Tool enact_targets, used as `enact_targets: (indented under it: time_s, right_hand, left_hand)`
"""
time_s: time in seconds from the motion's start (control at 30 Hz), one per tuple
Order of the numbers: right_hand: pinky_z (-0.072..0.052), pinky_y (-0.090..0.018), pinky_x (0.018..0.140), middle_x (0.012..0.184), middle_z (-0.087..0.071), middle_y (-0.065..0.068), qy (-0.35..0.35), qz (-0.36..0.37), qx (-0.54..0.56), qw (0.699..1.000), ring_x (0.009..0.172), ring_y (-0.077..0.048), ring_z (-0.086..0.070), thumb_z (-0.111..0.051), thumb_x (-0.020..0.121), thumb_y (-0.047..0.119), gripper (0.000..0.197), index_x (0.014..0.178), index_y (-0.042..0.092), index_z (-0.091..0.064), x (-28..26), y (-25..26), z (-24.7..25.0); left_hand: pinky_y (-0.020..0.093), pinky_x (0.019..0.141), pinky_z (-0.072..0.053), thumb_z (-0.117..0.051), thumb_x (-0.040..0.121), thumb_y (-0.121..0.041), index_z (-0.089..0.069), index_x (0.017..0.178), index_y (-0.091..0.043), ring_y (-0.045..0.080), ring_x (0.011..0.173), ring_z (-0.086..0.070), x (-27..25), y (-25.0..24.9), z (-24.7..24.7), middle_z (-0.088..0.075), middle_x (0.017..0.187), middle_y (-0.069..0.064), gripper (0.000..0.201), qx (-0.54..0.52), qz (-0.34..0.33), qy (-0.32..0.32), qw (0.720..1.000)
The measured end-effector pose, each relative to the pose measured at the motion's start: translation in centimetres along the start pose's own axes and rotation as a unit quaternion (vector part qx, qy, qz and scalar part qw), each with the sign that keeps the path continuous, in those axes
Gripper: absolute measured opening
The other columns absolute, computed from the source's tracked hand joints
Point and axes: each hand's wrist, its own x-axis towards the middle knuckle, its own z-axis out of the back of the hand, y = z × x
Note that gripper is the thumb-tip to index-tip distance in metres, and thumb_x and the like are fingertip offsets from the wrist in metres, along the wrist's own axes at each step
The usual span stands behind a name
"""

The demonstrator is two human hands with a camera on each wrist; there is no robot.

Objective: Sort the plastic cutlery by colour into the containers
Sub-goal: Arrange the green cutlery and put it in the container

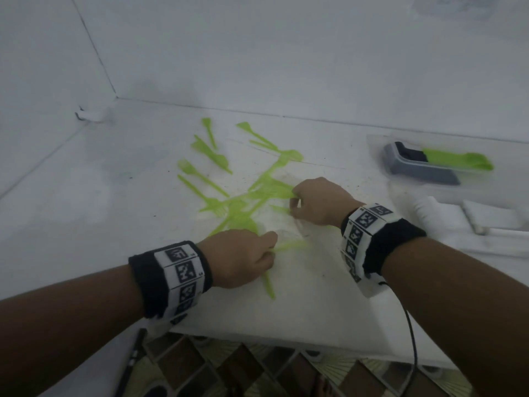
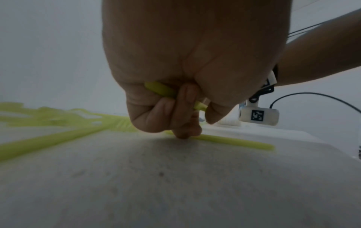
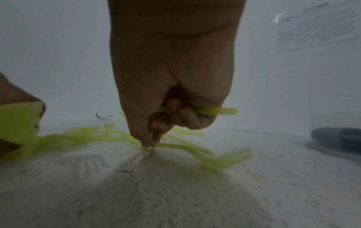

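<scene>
- From the head view, we have both hands down on the white table [image 1: 315, 296] at the near edge of a loose pile of green cutlery [image 1: 243, 202], which spreads from mid-table toward the back wall.
- Our left hand [image 1: 240, 257] is curled, with green pieces sticking out from under it toward us and to the right.
- Our right hand [image 1: 316, 202] is curled too, fingers at the right edge of the pile.
- At the right, a clear container [image 1: 458, 179] holds a grey tray [image 1: 420, 170] with green cutlery lying in it.
- From the left wrist view, our left hand [image 2: 185, 69] is closed around a green piece [image 2: 160, 89]; a fingertip [image 2: 183, 135] presses on a green handle [image 2: 238, 142] lying flat on the table.
- From the right wrist view, our right hand [image 3: 171, 77] grips a green handle [image 3: 218, 111] in its curled fingers, while thumb and forefinger pinch the end of another green piece [image 3: 175, 146] lying on the table.
</scene>
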Motion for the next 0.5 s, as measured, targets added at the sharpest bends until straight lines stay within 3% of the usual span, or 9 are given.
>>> enact_targets:
  time_s: [0.07, 0.2, 0.23, 0.3, 0.4, 0.47, 0.5]
  right_hand:
    - [-0.045, -0.033, 0.065, 0.078, -0.058, 0.002, -0.041, -0.015, -0.003, 0.999, 0.081, -0.029, -0.06, -0.053, 0.093, 0.031, 0.021, 0.075, 0.022, -0.052, -0.6, -0.3, 0.0]
    - [-0.046, -0.036, 0.067, 0.086, -0.062, -0.005, -0.125, -0.046, 0.046, 0.99, 0.08, -0.034, -0.059, -0.049, 0.097, 0.031, 0.017, 0.109, 0.02, -0.055, -2.0, -0.9, 1.2]
    - [-0.046, -0.036, 0.066, 0.083, -0.062, -0.004, -0.137, -0.054, 0.061, 0.987, 0.078, -0.033, -0.058, -0.049, 0.097, 0.031, 0.018, 0.111, 0.021, -0.054, -2.2, -0.8, 1.6]
    - [-0.044, -0.035, 0.064, 0.078, -0.062, -0.001, -0.162, -0.06, 0.131, 0.976, 0.072, -0.028, -0.057, -0.049, 0.095, 0.034, 0.009, 0.099, 0.026, -0.051, -2.4, -0.3, 2.0]
    - [-0.052, -0.038, 0.069, 0.083, -0.071, -0.001, -0.196, -0.049, 0.231, 0.952, 0.075, -0.028, -0.061, -0.049, 0.096, 0.042, 0.019, 0.086, 0.028, -0.041, -1.9, 0.7, 1.9]
    - [-0.055, -0.044, 0.074, 0.083, -0.073, -0.003, -0.2, -0.029, 0.246, 0.948, 0.076, -0.03, -0.064, -0.051, 0.1, 0.039, 0.011, 0.1, 0.033, -0.041, -1.3, 1.3, 1.2]
    - [-0.056, -0.046, 0.077, 0.082, -0.073, -0.003, -0.187, -0.026, 0.257, 0.948, 0.077, -0.029, -0.066, -0.051, 0.101, 0.033, 0.018, 0.115, 0.031, -0.04, -1.0, 1.6, 1.0]
  left_hand:
    - [0.039, 0.064, -0.04, -0.038, 0.105, -0.053, -0.035, 0.093, -0.025, 0.021, 0.07, -0.05, -0.2, 0.1, -0.1, -0.05, 0.077, -0.001, 0.031, 0.004, 0.0, -0.009, 1.0]
    - [0.041, 0.07, -0.043, -0.044, 0.105, -0.042, -0.032, 0.094, -0.024, 0.022, 0.073, -0.049, -0.9, 0.5, -0.6, -0.048, 0.08, -0.002, 0.024, -0.005, 0.008, -0.015, 1.0]
    - [0.04, 0.069, -0.041, -0.045, 0.105, -0.038, -0.032, 0.098, -0.024, 0.019, 0.071, -0.047, -1.1, 0.5, -0.7, -0.046, 0.079, -0.004, 0.02, -0.019, 0.01, -0.022, 1.0]
    - [0.036, 0.064, -0.036, -0.048, 0.103, -0.03, -0.035, 0.11, -0.023, 0.013, 0.066, -0.044, -1.5, 0.5, -0.8, -0.045, 0.076, -0.006, 0.016, -0.05, 0.024, -0.037, 0.998]
    - [0.034, 0.061, -0.037, -0.05, 0.099, -0.026, -0.037, 0.127, -0.026, 0.011, 0.066, -0.048, -2.2, 1.2, -0.6, -0.05, 0.075, -0.006, 0.03, -0.076, 0.045, -0.046, 0.995]
    - [0.038, 0.062, -0.044, -0.055, 0.096, -0.024, -0.034, 0.133, -0.026, 0.015, 0.065, -0.053, -2.5, 1.8, -0.4, -0.056, 0.074, -0.003, 0.043, -0.086, 0.051, -0.049, 0.994]
    - [0.042, 0.064, -0.049, -0.058, 0.093, -0.023, -0.03, 0.136, -0.026, 0.018, 0.066, -0.057, -2.8, 2.1, -0.3, -0.061, 0.074, 0.0, 0.05, -0.103, 0.054, -0.051, 0.992]
